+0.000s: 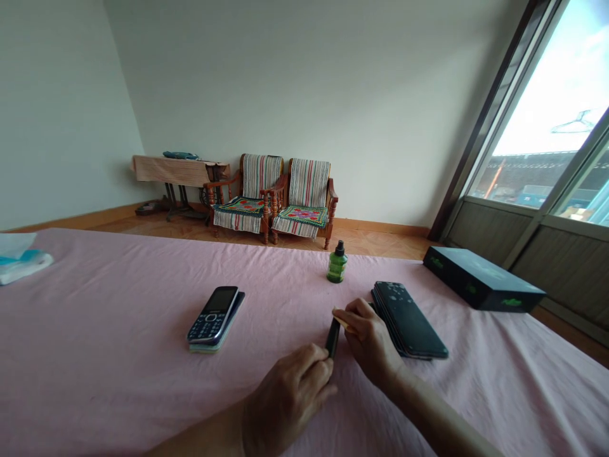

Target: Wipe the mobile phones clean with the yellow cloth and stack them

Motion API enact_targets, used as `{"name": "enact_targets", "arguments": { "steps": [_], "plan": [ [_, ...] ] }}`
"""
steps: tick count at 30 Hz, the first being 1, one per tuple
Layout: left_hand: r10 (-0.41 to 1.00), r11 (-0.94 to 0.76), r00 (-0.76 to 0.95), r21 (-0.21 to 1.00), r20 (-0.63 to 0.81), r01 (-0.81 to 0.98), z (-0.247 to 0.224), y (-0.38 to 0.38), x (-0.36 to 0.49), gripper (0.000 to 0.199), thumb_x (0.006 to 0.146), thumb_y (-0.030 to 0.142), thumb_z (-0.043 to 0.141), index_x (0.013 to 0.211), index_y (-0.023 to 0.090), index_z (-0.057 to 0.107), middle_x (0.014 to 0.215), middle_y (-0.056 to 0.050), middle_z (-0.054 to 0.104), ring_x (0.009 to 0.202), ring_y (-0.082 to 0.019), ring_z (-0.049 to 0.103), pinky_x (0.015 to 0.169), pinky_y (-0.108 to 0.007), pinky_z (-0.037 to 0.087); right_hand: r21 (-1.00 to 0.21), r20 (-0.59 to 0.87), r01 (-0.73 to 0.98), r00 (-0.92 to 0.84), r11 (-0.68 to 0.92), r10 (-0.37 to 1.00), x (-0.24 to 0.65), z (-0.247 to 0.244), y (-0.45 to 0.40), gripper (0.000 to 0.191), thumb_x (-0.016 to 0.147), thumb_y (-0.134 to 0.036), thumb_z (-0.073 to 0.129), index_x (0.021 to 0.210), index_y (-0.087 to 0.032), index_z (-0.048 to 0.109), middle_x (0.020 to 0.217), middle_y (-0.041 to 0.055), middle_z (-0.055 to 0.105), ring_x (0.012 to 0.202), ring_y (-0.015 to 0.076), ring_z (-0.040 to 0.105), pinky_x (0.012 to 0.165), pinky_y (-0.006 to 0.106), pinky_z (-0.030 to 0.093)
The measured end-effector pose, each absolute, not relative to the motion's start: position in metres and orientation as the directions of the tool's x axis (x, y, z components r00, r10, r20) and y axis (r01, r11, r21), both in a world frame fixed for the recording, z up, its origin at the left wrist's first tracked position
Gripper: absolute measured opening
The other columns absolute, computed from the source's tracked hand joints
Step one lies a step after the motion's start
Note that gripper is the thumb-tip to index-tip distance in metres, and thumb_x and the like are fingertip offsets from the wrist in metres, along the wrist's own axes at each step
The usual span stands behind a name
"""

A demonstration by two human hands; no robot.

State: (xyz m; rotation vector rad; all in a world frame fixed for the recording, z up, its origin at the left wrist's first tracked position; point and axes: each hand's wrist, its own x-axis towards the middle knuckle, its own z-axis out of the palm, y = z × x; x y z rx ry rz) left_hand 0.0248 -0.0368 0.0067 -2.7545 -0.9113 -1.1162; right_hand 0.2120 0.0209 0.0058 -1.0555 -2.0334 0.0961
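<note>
My left hand [292, 393] is closed round the lower part of a slim black object [333, 337], seen edge-on; its kind does not show clearly. At its far end my right hand [368, 339] pinches a small pale yellowish piece [343, 322], which seems to touch the black object's tip. Just right of that hand lies a stack of dark phones [409, 320], with pale specks on the top one. To the left, a keypad phone [214, 315] rests on another phone [219, 343]. A green bottle with a black top [337, 263] stands upright beyond my hands.
A pink cloth [133, 330] covers the surface under everything. At its right far side sits a black box [480, 279] with green print. A white and blue packet [23, 259] lies at the left edge. Two wooden armchairs [304, 197] and a covered table [166, 170] stand by the wall.
</note>
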Motion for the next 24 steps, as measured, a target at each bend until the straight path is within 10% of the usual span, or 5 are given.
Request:
{"name": "enact_targets", "arguments": {
  "steps": [24],
  "plan": [
    [0.536,-0.831,0.58,0.264,0.613,0.489,0.005,-0.035,0.023,0.017,0.093,0.013,0.047,0.107,0.018,0.056,0.1,-0.006,0.062,0.093,-0.017,0.064,0.083,-0.028,0.056,-0.546,0.645,0.489,-0.273,0.68,0.714,0.206,-0.011,-0.023,0.029,0.083,-0.007,0.044,0.097,-0.02,0.065,0.085,0.0048,0.05,0.073,0.0153,0.054,0.062,0.025,0.047]
  ]
}}
